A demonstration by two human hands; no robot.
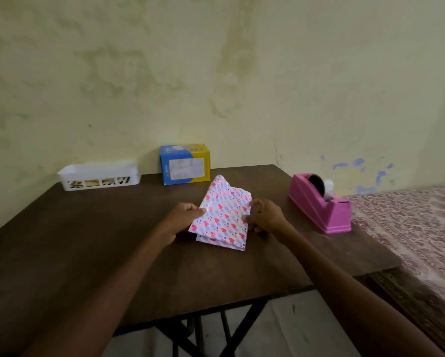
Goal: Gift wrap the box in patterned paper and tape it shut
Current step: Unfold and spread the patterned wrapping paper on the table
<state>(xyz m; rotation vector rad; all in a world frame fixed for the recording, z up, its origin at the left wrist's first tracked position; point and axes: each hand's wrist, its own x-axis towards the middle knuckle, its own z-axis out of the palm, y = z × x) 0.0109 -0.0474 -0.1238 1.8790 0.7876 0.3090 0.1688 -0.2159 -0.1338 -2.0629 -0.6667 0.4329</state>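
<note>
Dim, flat, greenish light fills the room, shadows barely form on the dark worktop (87, 240), everything looks soft, and straight edges bow toward the view's corners.

Folded heart-patterned paper (222, 215) lies on a dark wooden bench (87, 240). The left hand (184, 217) pinches its left edge and the right hand (265, 216) grips its right edge. Behind it stand a blue-and-yellow box (185, 164) and a white basket (99, 175). A pink tape dispenser (319, 204) sits to the right.
</note>
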